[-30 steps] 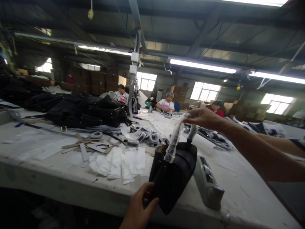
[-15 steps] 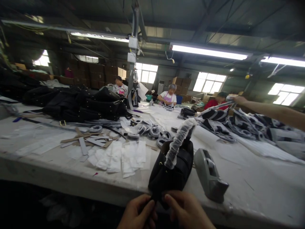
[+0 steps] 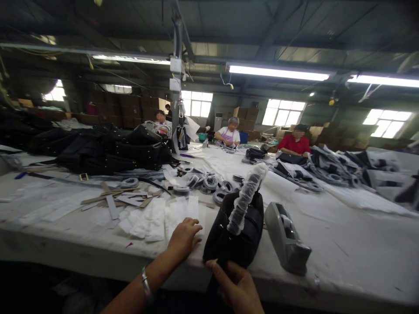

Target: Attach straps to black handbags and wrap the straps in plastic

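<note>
- Head view: a black leather-look bag (image 3: 219, 242) with plastic-wrapped handle (image 3: 245, 203) stood on the white table (image 3: 363, 253), beside a grey tape dispenser (image 3: 290, 242).
- Right hand (image 3: 238, 283) pinched its near end.
- Left hand (image 3: 183, 237), half-open, empty, hovered near thin white strips (image 3: 155, 220).

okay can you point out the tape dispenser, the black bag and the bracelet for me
tape dispenser (image 3: 287, 242), head view: middle of its grey body
black bag (image 3: 225, 245), head view: its near panel
bracelet (image 3: 146, 282), head view: its silver band

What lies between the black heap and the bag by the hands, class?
In the head view, grey coils lie between the black heap and the bag, with white sheets nearer the camera.
</note>
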`<action>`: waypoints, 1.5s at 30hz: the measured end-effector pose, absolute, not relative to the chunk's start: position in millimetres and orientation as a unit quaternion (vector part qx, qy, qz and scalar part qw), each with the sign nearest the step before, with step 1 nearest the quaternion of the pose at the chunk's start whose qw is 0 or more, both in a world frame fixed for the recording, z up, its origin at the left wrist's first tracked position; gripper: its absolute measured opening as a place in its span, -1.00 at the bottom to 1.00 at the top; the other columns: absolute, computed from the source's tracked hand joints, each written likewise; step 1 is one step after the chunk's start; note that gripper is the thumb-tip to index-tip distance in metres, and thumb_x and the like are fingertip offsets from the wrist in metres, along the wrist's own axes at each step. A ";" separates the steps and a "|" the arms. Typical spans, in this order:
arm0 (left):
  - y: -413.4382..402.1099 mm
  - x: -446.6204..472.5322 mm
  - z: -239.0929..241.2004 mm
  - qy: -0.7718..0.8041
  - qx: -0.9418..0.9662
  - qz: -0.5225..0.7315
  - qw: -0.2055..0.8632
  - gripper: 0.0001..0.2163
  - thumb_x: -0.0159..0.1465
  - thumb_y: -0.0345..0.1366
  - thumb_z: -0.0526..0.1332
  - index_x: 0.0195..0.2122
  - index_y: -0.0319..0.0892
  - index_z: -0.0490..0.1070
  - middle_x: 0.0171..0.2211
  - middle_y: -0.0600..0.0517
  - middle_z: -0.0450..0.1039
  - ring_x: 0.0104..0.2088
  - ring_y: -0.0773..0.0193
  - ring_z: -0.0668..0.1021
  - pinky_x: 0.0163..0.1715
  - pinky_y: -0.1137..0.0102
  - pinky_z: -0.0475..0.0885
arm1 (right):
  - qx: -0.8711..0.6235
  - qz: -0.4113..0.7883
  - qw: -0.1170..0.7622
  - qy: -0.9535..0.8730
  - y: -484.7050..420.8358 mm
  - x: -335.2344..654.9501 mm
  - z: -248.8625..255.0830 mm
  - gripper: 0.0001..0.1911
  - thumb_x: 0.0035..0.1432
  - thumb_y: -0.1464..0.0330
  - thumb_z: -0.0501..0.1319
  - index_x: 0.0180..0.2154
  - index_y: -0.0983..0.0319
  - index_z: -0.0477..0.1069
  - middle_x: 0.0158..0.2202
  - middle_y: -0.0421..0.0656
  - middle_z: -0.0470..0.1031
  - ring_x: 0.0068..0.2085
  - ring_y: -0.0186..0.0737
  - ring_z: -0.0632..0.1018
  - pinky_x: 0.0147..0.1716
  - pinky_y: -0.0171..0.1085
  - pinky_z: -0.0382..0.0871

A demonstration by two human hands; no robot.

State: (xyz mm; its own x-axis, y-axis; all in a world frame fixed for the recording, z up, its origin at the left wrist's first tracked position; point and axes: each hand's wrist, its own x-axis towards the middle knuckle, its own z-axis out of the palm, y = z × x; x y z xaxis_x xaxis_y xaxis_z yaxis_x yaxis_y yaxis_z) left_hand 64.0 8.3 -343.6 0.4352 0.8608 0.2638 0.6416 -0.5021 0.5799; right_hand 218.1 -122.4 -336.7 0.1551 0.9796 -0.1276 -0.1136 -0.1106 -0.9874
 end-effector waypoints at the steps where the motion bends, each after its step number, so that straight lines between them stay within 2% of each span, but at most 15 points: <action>1: 15.0 69.1 -347.9 0.454 0.833 0.257 0.186 -0.83 0.14 -0.50 0.29 -0.27 -0.17 0.57 0.01 -0.14 0.51 0.09 -0.05 0.41 0.07 0.12 0.27 | -0.545 0.508 0.534 -0.399 -122.6 218.2 -338.5 -0.42 -0.16 -0.09 0.39 -0.34 0.30 0.65 -0.68 -0.25 0.30 -0.67 -0.50 0.14 -0.69 -0.43 -0.02; 4: 26.0 79.0 -359.8 0.440 0.854 0.226 0.160 -0.86 0.17 -0.55 0.24 -0.45 -0.20 0.52 -0.13 -0.15 0.56 -0.01 -0.01 0.45 0.02 0.10 0.31 | -0.559 0.500 0.526 -0.402 -122.3 219.4 -342.3 -0.37 -0.19 -0.13 0.38 -0.35 0.31 0.65 -0.68 -0.24 0.31 -0.67 -0.50 0.16 -0.69 -0.43 -0.01; 7: 29.4 78.3 -365.0 0.426 0.861 0.229 0.157 -0.83 0.19 -0.54 0.20 -0.48 -0.18 0.47 -0.28 -0.10 0.57 -0.12 0.06 0.49 -0.02 0.15 0.35 | -0.563 0.491 0.524 -0.409 -121.6 220.1 -343.7 -0.37 -0.19 -0.14 0.38 -0.35 0.31 0.65 -0.69 -0.24 0.29 -0.67 -0.49 0.17 -0.69 -0.43 0.00; 11: 36.4 67.4 -356.6 0.443 0.821 0.312 0.178 -0.89 0.25 -0.41 0.16 -0.34 -0.16 0.48 -0.15 -0.10 0.56 -0.04 0.06 0.49 0.03 0.19 0.36 | -0.565 0.487 0.525 -0.410 -121.1 219.7 -344.2 -0.37 -0.19 -0.15 0.37 -0.35 0.29 0.66 -0.71 -0.24 0.29 -0.67 -0.48 0.17 -0.68 -0.41 0.01; 13: 42.0 59.8 -345.3 0.466 0.779 0.367 0.205 -0.84 0.30 -0.30 0.09 -0.28 -0.16 0.46 -0.10 -0.12 0.54 -0.03 0.05 0.52 -0.01 0.20 0.41 | -0.562 0.486 0.527 -0.413 -121.3 219.5 -344.3 -0.36 -0.19 -0.15 0.36 -0.33 0.29 0.66 -0.70 -0.21 0.35 -0.68 -0.47 0.18 -0.68 -0.40 0.02; 18: 36.9 35.0 -307.0 0.473 0.705 0.429 0.308 -0.67 0.38 -0.10 -0.07 -0.27 -0.19 0.37 -0.32 -0.05 0.56 -0.35 0.17 0.63 -0.36 0.34 0.52 | -0.524 0.494 0.559 -0.412 -122.4 217.8 -344.9 -0.37 -0.18 -0.13 0.38 -0.27 0.25 0.66 -0.38 -0.04 0.61 -0.64 -0.43 0.29 -0.65 -0.38 0.16; 21: 12.9 21.9 -289.0 0.458 0.704 0.412 0.354 -0.68 0.34 -0.02 0.05 -0.30 -0.20 0.36 -0.48 0.07 0.49 -0.60 0.34 0.49 -0.60 0.48 0.39 | -0.494 0.505 0.573 -0.416 -122.8 214.8 -345.0 -0.44 -0.15 -0.10 0.39 -0.30 0.24 0.66 -0.12 0.04 0.60 -0.64 -0.46 0.31 -0.65 -0.37 0.17; 23: -7.4 17.9 -281.5 0.440 0.716 0.367 0.399 -0.70 0.29 -0.03 0.16 -0.29 -0.20 0.40 -0.54 0.12 0.46 -0.67 0.42 0.39 -0.67 0.54 0.27 | -0.464 0.521 0.576 -0.426 -122.8 212.9 -344.6 -0.48 -0.11 -0.08 0.38 -0.34 0.24 0.66 0.00 0.08 0.54 -0.63 -0.47 0.32 -0.64 -0.37 0.18; 26: -35.0 20.2 -276.7 0.407 0.723 0.296 0.473 -0.77 0.22 -0.16 0.29 -0.20 -0.19 0.45 -0.56 0.14 0.47 -0.64 0.42 0.39 -0.65 0.56 0.24 | -0.423 0.555 0.560 -0.448 -121.9 212.7 -343.5 -0.53 -0.06 -0.04 0.37 -0.33 0.23 0.65 -0.03 0.05 0.54 -0.59 -0.46 0.35 -0.58 -0.37 0.23; 29: -53.9 28.4 -280.8 0.388 0.721 0.294 0.493 -0.75 0.14 -0.29 0.37 -0.15 -0.16 0.46 -0.43 0.08 0.57 -0.42 0.30 0.56 -0.47 0.52 0.38 | -0.429 0.566 0.529 -0.464 -120.4 215.1 -344.1 -0.51 -0.02 -0.04 0.36 -0.31 0.26 0.64 -0.37 -0.08 0.55 -0.57 -0.42 0.34 -0.56 -0.39 0.19; 31: -62.3 35.2 -289.1 0.390 0.694 0.331 0.508 -0.72 0.11 -0.30 0.39 -0.15 -0.16 0.46 -0.34 0.03 0.62 -0.28 0.22 0.61 -0.31 0.48 0.43 | -0.453 0.552 0.518 -0.471 -119.8 216.2 -346.0 -0.49 -0.01 -0.05 0.34 -0.37 0.31 0.62 -0.59 -0.19 0.41 -0.57 -0.40 0.31 -0.56 -0.40 0.12; 33: -69.2 42.4 -300.2 0.403 0.629 0.376 0.548 -0.69 0.10 -0.24 0.40 -0.14 -0.16 0.45 -0.31 0.00 0.65 -0.26 0.19 0.63 -0.27 0.45 0.44 | -0.468 0.539 0.512 -0.479 -119.8 215.9 -348.2 -0.46 0.01 -0.06 0.32 -0.43 0.34 0.60 -0.65 -0.23 0.32 -0.56 -0.40 0.30 -0.56 -0.40 0.09; 39: -84.7 54.4 -324.0 0.449 0.455 0.463 0.613 -0.61 -0.03 -0.10 0.47 -0.25 -0.19 0.49 -0.38 0.01 0.66 -0.33 0.19 0.64 -0.31 0.46 0.44 | -0.479 0.532 0.504 -0.483 -121.8 215.0 -346.5 -0.43 0.01 -0.08 0.31 -0.36 0.34 0.62 -0.62 -0.21 0.38 -0.57 -0.38 0.31 -0.56 -0.38 0.11; 43: -84.7 42.8 -326.8 0.455 0.456 0.489 0.588 -0.60 -0.08 -0.15 0.50 -0.28 -0.19 0.47 -0.50 0.05 0.62 -0.45 0.23 0.61 -0.41 0.47 0.43 | -0.478 0.544 0.493 -0.482 -124.2 223.3 -339.9 -0.49 0.03 -0.04 0.32 -0.16 0.23 0.63 -0.21 -0.07 0.58 -0.40 -0.27 0.46 -0.49 -0.37 0.23; 45: -83.8 34.5 -327.5 0.456 0.487 0.481 0.569 -0.63 -0.09 -0.20 0.51 -0.31 -0.19 0.46 -0.58 0.12 0.55 -0.54 0.30 0.56 -0.50 0.51 0.38 | -0.477 0.551 0.489 -0.479 -125.6 227.3 -338.2 -0.52 0.05 -0.01 0.32 -0.15 0.20 0.63 -0.17 -0.07 0.59 -0.27 -0.16 0.51 -0.39 -0.34 0.31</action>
State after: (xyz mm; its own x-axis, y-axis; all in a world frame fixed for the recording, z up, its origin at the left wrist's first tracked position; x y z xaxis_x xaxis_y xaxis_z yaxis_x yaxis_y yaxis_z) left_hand 34.5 -83.8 -327.5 0.1221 0.9912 -0.0503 -0.1034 0.0631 0.9926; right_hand 227.3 -125.6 -338.2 -0.0666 0.9962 -0.0565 -0.0824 -0.0619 -0.9947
